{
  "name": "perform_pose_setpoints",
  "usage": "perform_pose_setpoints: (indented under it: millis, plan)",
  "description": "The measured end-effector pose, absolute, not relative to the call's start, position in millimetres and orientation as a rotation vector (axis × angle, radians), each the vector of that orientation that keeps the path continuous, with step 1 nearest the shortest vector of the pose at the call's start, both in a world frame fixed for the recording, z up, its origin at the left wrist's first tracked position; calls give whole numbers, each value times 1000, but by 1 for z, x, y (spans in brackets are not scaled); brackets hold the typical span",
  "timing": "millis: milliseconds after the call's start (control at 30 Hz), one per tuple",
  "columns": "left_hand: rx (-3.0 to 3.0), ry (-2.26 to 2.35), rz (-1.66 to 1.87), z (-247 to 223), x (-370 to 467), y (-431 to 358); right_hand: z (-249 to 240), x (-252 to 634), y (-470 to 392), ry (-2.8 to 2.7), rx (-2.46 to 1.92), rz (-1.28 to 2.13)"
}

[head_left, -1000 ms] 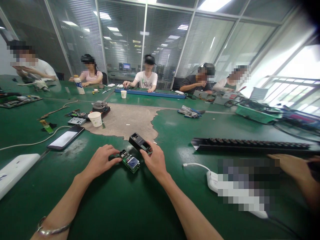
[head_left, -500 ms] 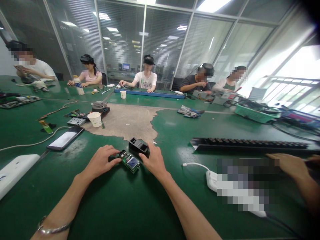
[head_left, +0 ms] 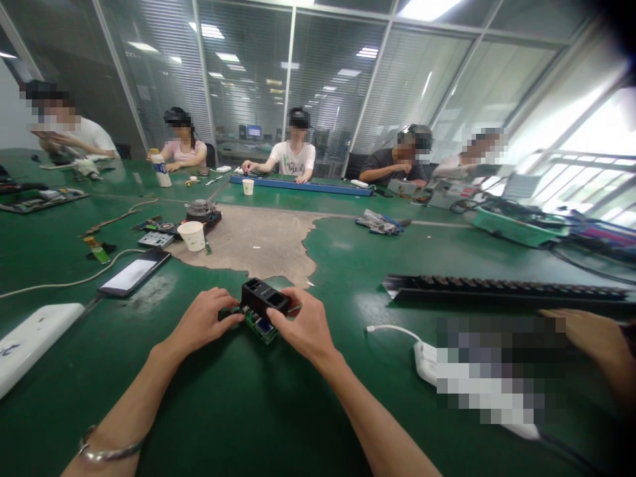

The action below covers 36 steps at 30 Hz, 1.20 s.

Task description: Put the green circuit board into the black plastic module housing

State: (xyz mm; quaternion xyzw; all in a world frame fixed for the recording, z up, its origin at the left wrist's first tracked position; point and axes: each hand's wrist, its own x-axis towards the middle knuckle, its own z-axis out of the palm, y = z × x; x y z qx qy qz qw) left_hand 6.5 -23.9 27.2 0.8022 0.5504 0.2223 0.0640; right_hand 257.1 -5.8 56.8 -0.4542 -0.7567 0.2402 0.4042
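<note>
A green circuit board (head_left: 263,330) with a small screen lies under a black plastic cover (head_left: 265,295), near the middle of the green table. My left hand (head_left: 211,321) pinches the board's left end between thumb and fingers. The cover is in my right hand (head_left: 305,324), its thumb on the near side and the fingers at the far right end. Part of the board and its screen shows below the cover's near edge; the rest is hidden under it.
Left stand a phone (head_left: 134,275), a paper cup (head_left: 192,236) and a white power bank (head_left: 37,338). A white power strip (head_left: 432,364) and a long black rail (head_left: 507,289) are on the right, beside another person's hand (head_left: 586,338). Several people sit across the table.
My right hand has brought the black cover left and toward me, from behind the board to over it. My left hand has stayed at the board's left end.
</note>
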Motion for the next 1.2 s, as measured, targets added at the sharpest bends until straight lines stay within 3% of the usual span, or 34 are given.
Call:
perform_pose_setpoints:
  millis: [700, 1200]
  plan:
    - [2450, 1654, 530, 30, 3, -23, 46, 253, -26, -2303, -1290, 356]
    - [2438, 1638, 574, 31, 5, -23, 51, 260, 5, -1853, -1146, 452]
